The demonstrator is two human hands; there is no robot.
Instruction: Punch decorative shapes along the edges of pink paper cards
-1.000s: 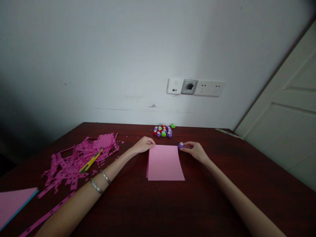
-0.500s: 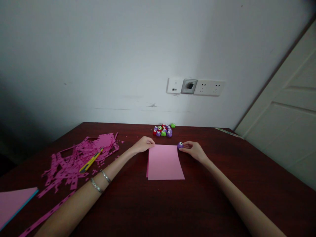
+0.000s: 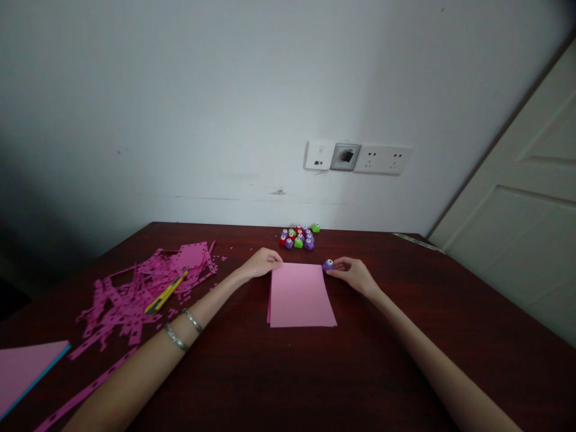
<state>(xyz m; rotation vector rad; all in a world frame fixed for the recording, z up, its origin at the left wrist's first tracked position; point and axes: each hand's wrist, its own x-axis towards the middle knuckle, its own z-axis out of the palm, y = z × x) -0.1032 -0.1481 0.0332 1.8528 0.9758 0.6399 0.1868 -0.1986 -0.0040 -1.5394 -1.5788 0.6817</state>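
Note:
A pink sheet of paper [image 3: 300,295] lies flat in the middle of the dark wooden table [image 3: 288,372]. My left hand [image 3: 263,263] rests at the sheet's far left corner, fingers curled and pinching the paper's edge. My right hand [image 3: 353,272] sits at the far right corner with its fingers closed on a small purple paper punch [image 3: 328,264], which touches the sheet's corner. Just beyond the sheet, a cluster of several small red, green and purple punches [image 3: 297,237] stands near the wall.
A heap of punched pink paper strips [image 3: 135,294] covers the table's left side, with a yellow utility knife [image 3: 165,293] lying on it. More pink sheets [image 3: 24,369] lie at the near left corner. Wall sockets [image 3: 357,158] sit above the table; a door [image 3: 522,222] stands at right.

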